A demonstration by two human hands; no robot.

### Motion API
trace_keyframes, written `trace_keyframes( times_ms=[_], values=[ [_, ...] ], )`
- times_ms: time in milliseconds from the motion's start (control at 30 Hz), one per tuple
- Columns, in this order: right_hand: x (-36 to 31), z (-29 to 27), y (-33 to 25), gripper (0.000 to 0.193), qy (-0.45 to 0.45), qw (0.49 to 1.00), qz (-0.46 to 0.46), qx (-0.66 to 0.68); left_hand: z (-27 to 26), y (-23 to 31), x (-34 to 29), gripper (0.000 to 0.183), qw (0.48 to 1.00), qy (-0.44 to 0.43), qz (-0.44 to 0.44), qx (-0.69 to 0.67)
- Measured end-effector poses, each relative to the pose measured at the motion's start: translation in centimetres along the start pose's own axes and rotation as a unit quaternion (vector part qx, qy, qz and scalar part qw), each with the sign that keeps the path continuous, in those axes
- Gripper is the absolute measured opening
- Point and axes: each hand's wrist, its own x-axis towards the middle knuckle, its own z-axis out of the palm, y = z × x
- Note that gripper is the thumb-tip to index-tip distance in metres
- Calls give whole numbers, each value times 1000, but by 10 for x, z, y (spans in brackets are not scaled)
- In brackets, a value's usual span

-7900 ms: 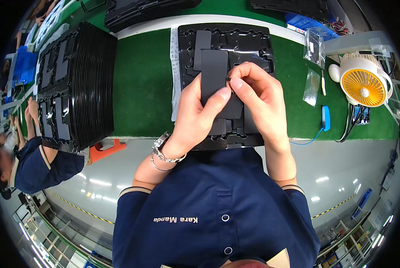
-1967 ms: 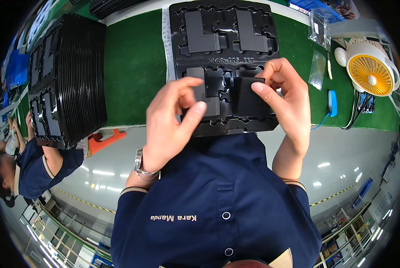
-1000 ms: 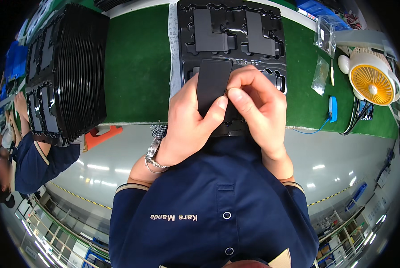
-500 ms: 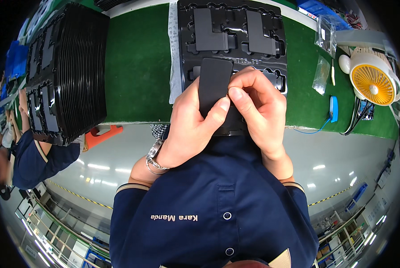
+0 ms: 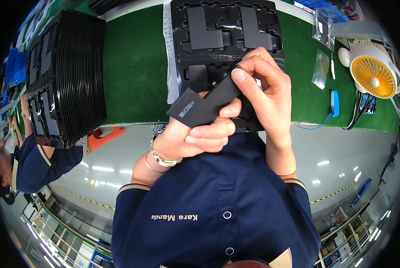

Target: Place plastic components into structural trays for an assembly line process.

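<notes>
Above a black moulded plastic tray [image 5: 180, 52], a flat black L-shaped part [image 5: 206, 109] is held between both hands. It has pale printing on one arm and a small gold-coloured piece at its inner corner. From below, my left hand [image 5: 175, 139] closes around the part, fingers curled over its near edge. My right hand [image 5: 271, 96] pinches its upper right end between thumb and fingers. Similar L-shaped parts [image 5: 202, 33] lie in the tray's far pockets. My hands and the held part hide some of the tray's near pockets.
A tall stack of black trays [image 5: 77, 76] stands at left on the green table [image 5: 133, 67]. At right are a white-and-yellow fan [image 5: 373, 78], a blue device with a cable [image 5: 334, 103] and clear plastic bags [image 5: 320, 69]. A co-worker [image 5: 41, 163] is at far left.
The part has been turned over and tilted, so its L shape and printing now show. My right hand has moved up to its upper right end; my left fingers now wrap over its near edge.
</notes>
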Motion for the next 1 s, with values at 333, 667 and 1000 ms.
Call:
trace_keyframes(
  times_ms=[333, 667, 1000],
  values=[
    [11, -39, -14, 24, 49, 997, 34, -44, 5, 21, -14, 23, 211, 247, 317, 891],
    [-9, -64, 31, 14, 7, 952, -70, -299, -9, 7, -32, 56, 182, 269, 132, 936],
    [-39, -53, 40, 33, 116, 917, 15, -380, -23, 3, -39, 50, 238, 402, 238, 852]
  ],
)
